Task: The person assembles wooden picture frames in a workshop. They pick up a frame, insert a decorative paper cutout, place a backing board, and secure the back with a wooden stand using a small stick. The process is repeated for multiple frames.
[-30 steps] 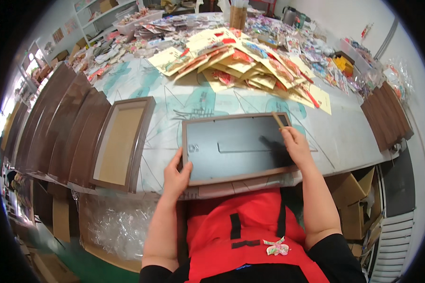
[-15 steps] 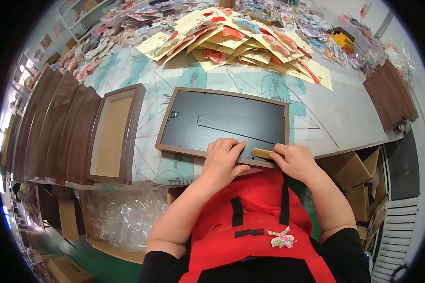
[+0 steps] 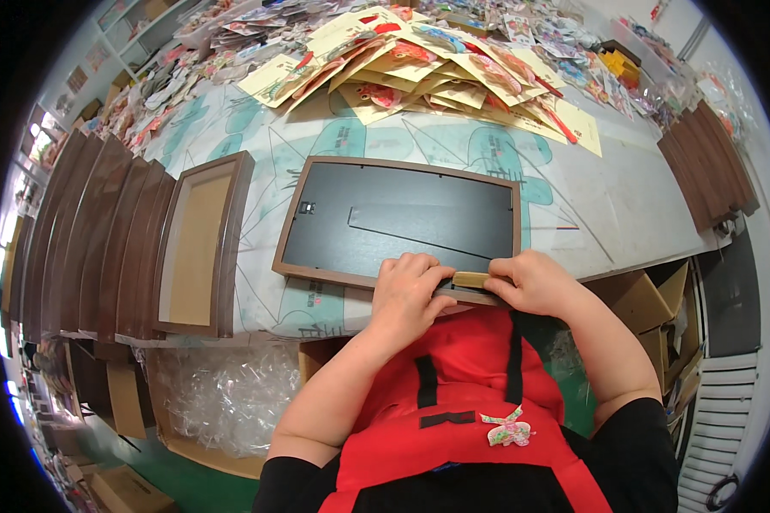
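Note:
A brown picture frame [image 3: 291,244] lies face down on the table in front of me, its black backing board [image 3: 402,197] up. The board has a slanted cut line and a small metal hanger near its left end. My left hand [image 3: 409,295] rests on the frame's near side, fingers bent together on the board and thumb at the edge; it appears to grip the rim. In my right hand [image 3: 530,284] is a short, flat, yellowish bar [image 3: 470,280], pinched at its right end. The bar's left end lies by my left fingertips, along the near inner edge.
Brown frames [image 3: 103,239] stand in a row at left, an open-faced frame [image 3: 198,248] at its end. More frames [image 3: 708,167] are stacked at right. Cream cards [image 3: 411,68] pile up at the back. Below the table are a box of clear plastic [image 3: 231,402] and cardboard boxes [image 3: 637,308].
My left fingers have come closer to the bar's left end. The bar and my right hand have shifted slightly left. The whole view has shifted a little.

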The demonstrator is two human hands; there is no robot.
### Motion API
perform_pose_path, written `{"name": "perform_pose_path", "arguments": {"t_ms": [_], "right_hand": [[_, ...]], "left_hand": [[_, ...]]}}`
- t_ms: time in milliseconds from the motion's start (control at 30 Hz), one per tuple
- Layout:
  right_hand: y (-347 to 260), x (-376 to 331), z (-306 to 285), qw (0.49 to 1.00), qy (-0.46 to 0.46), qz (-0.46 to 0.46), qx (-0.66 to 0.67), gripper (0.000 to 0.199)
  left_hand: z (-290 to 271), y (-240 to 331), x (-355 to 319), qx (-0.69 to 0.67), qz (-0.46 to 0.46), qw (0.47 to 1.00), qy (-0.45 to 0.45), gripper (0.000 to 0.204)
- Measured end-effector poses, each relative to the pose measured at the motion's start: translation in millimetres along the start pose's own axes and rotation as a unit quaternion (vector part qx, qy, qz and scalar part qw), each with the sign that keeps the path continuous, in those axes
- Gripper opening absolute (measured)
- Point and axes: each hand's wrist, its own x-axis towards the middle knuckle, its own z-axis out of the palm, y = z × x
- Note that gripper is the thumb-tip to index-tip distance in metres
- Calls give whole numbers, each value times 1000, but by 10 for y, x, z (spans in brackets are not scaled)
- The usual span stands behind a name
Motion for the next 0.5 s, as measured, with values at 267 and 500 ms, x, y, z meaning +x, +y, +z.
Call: {"name": "perform_pose_path", "arguments": {"t_ms": [267, 500], "right_hand": [[-24, -34, 94, 998, -5, 54, 42, 26], [39, -14, 48, 998, -29, 5, 59, 28]], "left_hand": [[4, -17, 18, -8, -3, 1000, -23, 37], [-69, 20, 61, -29, -22, 998, -56, 31]]}}
